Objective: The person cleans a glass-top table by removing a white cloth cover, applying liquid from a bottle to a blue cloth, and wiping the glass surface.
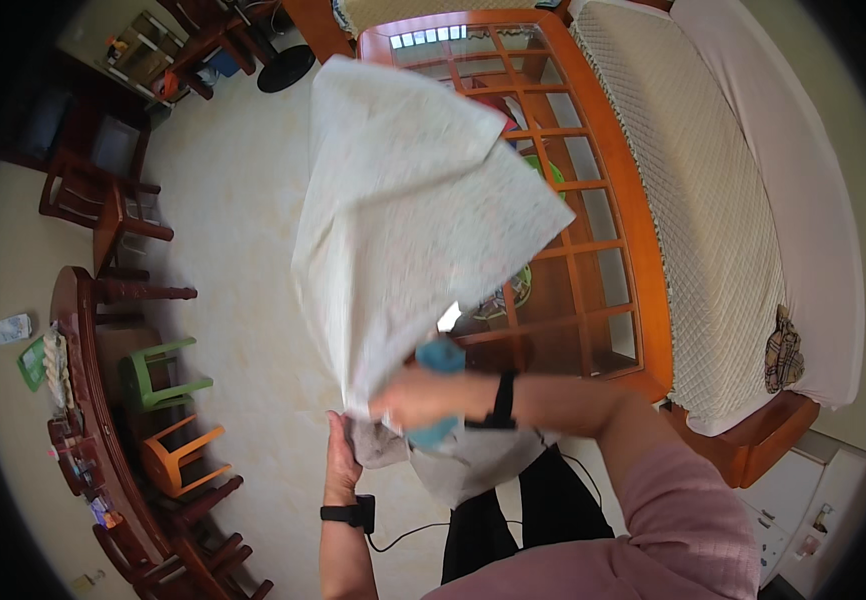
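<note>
A large off-white cloth (pixel 418 202) is spread out in front of me, creased and partly blurred. It hangs over the left side of a glass-topped wooden coffee table (pixel 654 330). My right hand (pixel 425 397), smeared by motion, grips the cloth's near corner. A teal thing (pixel 440 354) shows above and below that hand, too blurred to name. My left hand (pixel 343 459) is at the same corner, holding a greyish fold, its fingers partly hidden by the fabric. More grey-white fabric (pixel 478 465) hangs in front of my black trousers.
A sofa with a quilted cover (pixel 695 187) runs along the right; a checked cloth (pixel 784 352) lies on it. Leftward are a dark wooden table (pixel 102 420), a green stool (pixel 155 375), an orange stool (pixel 177 457) and wooden chairs. A black cable (pixel 410 541) trails from my left wrist device.
</note>
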Available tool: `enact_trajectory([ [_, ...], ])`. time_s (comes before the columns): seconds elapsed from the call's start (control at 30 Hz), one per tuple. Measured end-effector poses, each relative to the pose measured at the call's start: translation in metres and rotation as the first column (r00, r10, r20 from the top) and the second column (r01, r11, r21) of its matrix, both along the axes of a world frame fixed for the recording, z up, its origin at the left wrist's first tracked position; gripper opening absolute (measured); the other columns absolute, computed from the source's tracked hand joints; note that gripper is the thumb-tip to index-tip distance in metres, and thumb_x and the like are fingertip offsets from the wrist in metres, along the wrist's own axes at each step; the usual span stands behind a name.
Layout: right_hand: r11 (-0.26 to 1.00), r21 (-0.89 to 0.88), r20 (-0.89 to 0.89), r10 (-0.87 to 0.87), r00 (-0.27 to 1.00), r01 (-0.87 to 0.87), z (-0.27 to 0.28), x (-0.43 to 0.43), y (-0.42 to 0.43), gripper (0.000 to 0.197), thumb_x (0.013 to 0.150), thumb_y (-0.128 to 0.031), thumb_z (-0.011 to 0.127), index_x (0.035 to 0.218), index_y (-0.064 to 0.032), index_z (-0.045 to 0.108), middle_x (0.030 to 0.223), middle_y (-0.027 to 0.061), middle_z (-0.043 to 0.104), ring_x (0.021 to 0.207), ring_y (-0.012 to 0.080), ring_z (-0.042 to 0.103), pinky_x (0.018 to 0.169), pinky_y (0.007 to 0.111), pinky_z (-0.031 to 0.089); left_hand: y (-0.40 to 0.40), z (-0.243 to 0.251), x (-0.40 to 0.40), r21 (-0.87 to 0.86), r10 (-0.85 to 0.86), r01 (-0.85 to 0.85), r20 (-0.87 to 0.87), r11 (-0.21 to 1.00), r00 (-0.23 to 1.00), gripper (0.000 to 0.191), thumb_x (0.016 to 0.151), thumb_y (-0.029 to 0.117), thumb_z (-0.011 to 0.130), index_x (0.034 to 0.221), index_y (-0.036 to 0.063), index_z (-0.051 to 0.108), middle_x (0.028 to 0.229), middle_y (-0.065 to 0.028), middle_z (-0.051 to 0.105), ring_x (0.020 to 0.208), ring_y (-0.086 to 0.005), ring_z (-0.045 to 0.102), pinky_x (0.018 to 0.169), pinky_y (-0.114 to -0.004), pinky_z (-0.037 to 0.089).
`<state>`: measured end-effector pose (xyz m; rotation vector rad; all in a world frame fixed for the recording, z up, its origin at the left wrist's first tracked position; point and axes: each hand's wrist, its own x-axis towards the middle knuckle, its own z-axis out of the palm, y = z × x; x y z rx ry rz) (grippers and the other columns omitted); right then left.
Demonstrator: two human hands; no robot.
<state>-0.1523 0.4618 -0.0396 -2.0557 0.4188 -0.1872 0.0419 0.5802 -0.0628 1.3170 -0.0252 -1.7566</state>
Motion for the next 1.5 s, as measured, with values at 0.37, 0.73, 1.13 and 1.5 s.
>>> enact_trajectory([
  [0.37, 0.947, 0.318, 0.177, -0.010, 0.984, -0.048, 0.008, -0.019, 0.140, 0.024, 0.077, -0.016, 0.056, 0.100, -0.0109, 0.060, 0.079, 0.0143, 0.061, 0.071, 0.0332, 0.058, 0.060, 0.041, 0.045, 0.070, 0.019, 0.001, 0.382, -0.301, 0.147, 0.384, 0.912, 0.873, 0.032, 0.068, 0.009, 0.062, 0.095, -0.0084, 0.059, 0.087, -0.0108, 0.062, 0.074, -0.0204, 0.059, 0.069, -0.032, 0.048],
  [0.73, -0.090, 0.740, -0.465, -0.784, 0.410, 0.667, -0.021, -0.125, 0.108, 0.025, 0.085, -0.025, 0.058, 0.096, -0.0029, 0.059, 0.083, 0.0040, 0.059, 0.074, 0.0124, 0.055, 0.064, 0.025, 0.046, 0.121, 0.143, 0.069, -0.066, 0.235, -0.300, 0.783, 0.952, 0.575, 0.042, 0.073, 0.011, 0.052, 0.108, -0.0121, 0.049, 0.096, -0.0136, 0.057, 0.082, -0.0213, 0.058, 0.074, -0.031, 0.046],
  [1.13, 0.137, 0.897, -0.218, -0.691, 0.689, 0.420, 0.039, -0.069, 0.127, 0.027, 0.083, -0.026, 0.060, 0.102, -0.0078, 0.056, 0.087, 0.0036, 0.055, 0.077, 0.0113, 0.052, 0.067, 0.024, 0.045, 0.139, 0.240, -0.020, -0.383, 0.478, -0.330, 0.829, 0.863, 0.289, 0.035, 0.082, 0.014, 0.049, 0.107, -0.0107, 0.050, 0.103, -0.0129, 0.055, 0.091, -0.0189, 0.053, 0.081, -0.031, 0.041],
  [1.5, 0.587, -0.250, 0.120, -0.770, 0.627, 0.770, 0.071, -0.081, 0.098, 0.057, 0.075, -0.036, 0.065, 0.122, -0.0109, 0.045, 0.131, 0.0150, 0.036, 0.117, 0.0351, 0.036, 0.093, 0.047, 0.032, 0.149, 0.241, 0.000, -0.322, 0.446, -0.334, 0.790, 0.886, 0.421, 0.034, 0.083, 0.017, 0.045, 0.103, -0.0091, 0.054, 0.094, -0.0117, 0.059, 0.080, -0.0188, 0.058, 0.072, -0.031, 0.045],
])
